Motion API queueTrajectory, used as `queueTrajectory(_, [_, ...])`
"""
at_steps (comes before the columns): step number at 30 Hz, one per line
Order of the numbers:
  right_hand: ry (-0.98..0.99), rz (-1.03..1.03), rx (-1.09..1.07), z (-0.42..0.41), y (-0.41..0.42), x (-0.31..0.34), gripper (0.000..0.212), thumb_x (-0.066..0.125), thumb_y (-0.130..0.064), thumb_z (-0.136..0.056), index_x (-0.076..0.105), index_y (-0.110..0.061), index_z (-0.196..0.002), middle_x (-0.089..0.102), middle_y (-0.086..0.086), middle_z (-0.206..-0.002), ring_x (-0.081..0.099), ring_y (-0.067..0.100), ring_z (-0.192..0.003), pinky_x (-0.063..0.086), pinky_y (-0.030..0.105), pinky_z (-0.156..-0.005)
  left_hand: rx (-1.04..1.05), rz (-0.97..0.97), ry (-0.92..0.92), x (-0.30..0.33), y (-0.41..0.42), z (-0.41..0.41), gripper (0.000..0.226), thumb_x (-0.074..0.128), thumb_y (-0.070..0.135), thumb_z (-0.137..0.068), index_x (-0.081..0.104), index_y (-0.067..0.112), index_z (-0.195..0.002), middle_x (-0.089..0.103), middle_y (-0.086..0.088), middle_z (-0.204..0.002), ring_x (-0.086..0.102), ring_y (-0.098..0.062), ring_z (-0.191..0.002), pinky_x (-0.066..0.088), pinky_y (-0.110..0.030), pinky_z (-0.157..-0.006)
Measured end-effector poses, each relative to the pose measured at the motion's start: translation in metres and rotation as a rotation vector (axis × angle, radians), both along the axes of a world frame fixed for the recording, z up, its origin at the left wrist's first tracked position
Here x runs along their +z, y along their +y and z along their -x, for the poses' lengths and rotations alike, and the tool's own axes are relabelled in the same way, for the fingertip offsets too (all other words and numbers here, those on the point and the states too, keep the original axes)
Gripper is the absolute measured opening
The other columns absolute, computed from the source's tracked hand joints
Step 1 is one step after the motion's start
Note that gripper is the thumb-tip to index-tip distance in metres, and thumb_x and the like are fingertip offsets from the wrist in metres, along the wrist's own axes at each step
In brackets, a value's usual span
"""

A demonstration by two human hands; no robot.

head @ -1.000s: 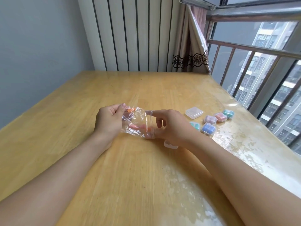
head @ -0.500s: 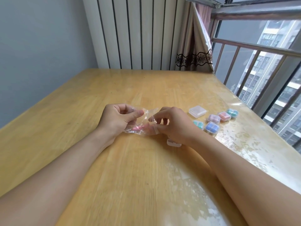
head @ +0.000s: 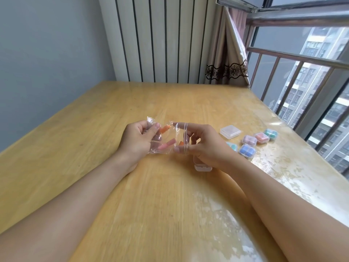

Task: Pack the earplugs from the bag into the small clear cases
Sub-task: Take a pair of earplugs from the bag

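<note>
Wooden tabletop (head: 170, 205) carries everything. Nearest, an empty clear case (head: 203, 167) lies under the right hand (head: 205, 146), whose fingers pinch the bag (head: 166, 138) mouth; the left hand (head: 137, 138) grips its closed end, earplugs (head: 166, 144) inside. Beyond, filled cases (head: 247, 150) wait. Likely next: fishing out one earplug.
</note>
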State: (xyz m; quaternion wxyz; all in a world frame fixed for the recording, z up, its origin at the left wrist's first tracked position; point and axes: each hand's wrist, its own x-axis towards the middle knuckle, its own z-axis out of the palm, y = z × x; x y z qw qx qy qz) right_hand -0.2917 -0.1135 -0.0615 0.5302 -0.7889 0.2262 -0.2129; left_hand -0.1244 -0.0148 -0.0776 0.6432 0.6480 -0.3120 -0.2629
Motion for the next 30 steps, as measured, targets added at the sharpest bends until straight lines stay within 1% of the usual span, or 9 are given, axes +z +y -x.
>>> queueTrajectory(2, [0.032,0.044,-0.021,0.0,-0.001,-0.001,0.053,0.084,-0.007,-0.079,0.067,-0.016,-0.128,0.046,-0.008,-0.071,0.037,0.013,-0.043,0.037,0.023,-0.044,0.014,0.032,0.037,0.0,0.0,-0.003,0.022,0.069,0.018,-0.094,0.064,0.001,-0.08,0.068,-0.003,-0.07,0.073,-0.038,-0.075,0.063,-0.048,-0.071])
queueTrajectory(4, [0.046,0.029,-0.024,0.001,-0.004,-0.003,0.037,0.08,-0.012,-0.084,0.069,-0.004,-0.119,0.049,-0.015,-0.061,0.036,0.017,-0.041,0.036,0.023,-0.046,0.006,0.028,0.011,0.0,0.002,-0.004,0.021,0.073,0.02,-0.09,0.065,0.003,-0.079,0.064,-0.004,-0.068,0.067,-0.03,-0.067,0.063,-0.043,-0.066])
queueTrajectory(6, [0.05,-0.03,-0.006,0.001,-0.002,-0.003,0.03,0.071,-0.016,-0.093,0.065,0.0,-0.118,0.044,-0.016,-0.05,0.031,0.016,-0.032,0.032,0.018,-0.039,-0.039,0.011,-0.024,0.001,0.002,-0.004,0.024,0.069,0.019,-0.093,0.067,-0.004,-0.094,0.069,-0.01,-0.078,0.066,-0.023,-0.069,0.061,-0.033,-0.062])
queueTrajectory(11, [0.055,-0.035,0.0,-0.001,0.004,-0.001,0.028,0.062,-0.016,-0.1,0.063,-0.008,-0.127,0.048,0.013,-0.079,0.033,0.006,-0.028,0.032,0.016,-0.033,-0.139,-0.003,-0.03,0.002,0.004,-0.002,0.014,0.059,0.01,-0.099,0.069,0.002,-0.103,0.076,-0.01,-0.087,0.074,-0.016,-0.075,0.059,-0.025,-0.06])
queueTrajectory(16, [-0.023,-0.048,-0.055,-0.003,0.004,-0.005,0.013,0.071,-0.008,-0.093,0.067,-0.006,-0.105,0.047,0.003,-0.079,0.028,0.006,-0.028,0.032,0.016,-0.038,-0.036,-0.041,-0.164,-0.002,0.001,0.003,0.013,0.073,0.012,-0.09,0.065,0.003,-0.092,0.072,-0.005,-0.073,0.069,-0.006,-0.056,0.053,-0.021,-0.049])
queueTrajectory(19, [-0.029,-0.092,-0.052,-0.004,0.003,-0.007,0.015,0.073,-0.01,-0.091,0.068,-0.003,-0.104,0.056,0.007,-0.079,0.027,0.012,-0.03,0.033,0.018,-0.04,0.0,-0.059,-0.257,-0.005,-0.001,0.003,0.015,0.075,0.013,-0.089,0.063,0.006,-0.086,0.073,-0.005,-0.076,0.068,-0.006,-0.056,0.052,-0.022,-0.049])
queueTrajectory(24, [-0.083,-0.081,-0.07,-0.008,0.004,-0.011,0.012,0.076,-0.014,-0.089,0.074,-0.005,-0.097,0.068,0.002,-0.067,0.035,0.016,-0.034,0.033,0.019,-0.04,-0.01,-0.079,-0.375,-0.007,-0.002,0.004,0.012,0.075,0.009,-0.088,0.064,0.009,-0.082,0.072,-0.002,-0.073,0.065,-0.012,-0.06,0.051,-0.022,-0.055])
queueTrajectory(27, [-0.082,-0.039,-0.114,-0.01,0.002,-0.013,0.017,0.076,-0.021,-0.09,0.075,-0.004,-0.088,0.075,0.008,-0.071,0.051,0.022,-0.05,0.04,0.032,-0.046,0.02,-0.086,-0.45,-0.008,-0.002,0.004,0.017,0.075,0.01,-0.087,0.061,0.016,-0.078,0.072,-0.001,-0.079,0.066,-0.015,-0.064,0.052,-0.028,-0.06])
queueTrajectory(30, [-0.019,0.065,-0.1,-0.006,-0.005,-0.01,0.019,0.073,-0.015,-0.092,0.069,0.003,-0.09,0.07,0.01,-0.069,0.058,0.016,-0.045,0.038,0.022,-0.042,0.06,-0.056,-0.418,-0.006,-0.002,0.002,0.02,0.076,0.011,-0.087,0.058,0.013,-0.078,0.073,-0.007,-0.083,0.071,-0.014,-0.063,0.057,-0.029,-0.057])
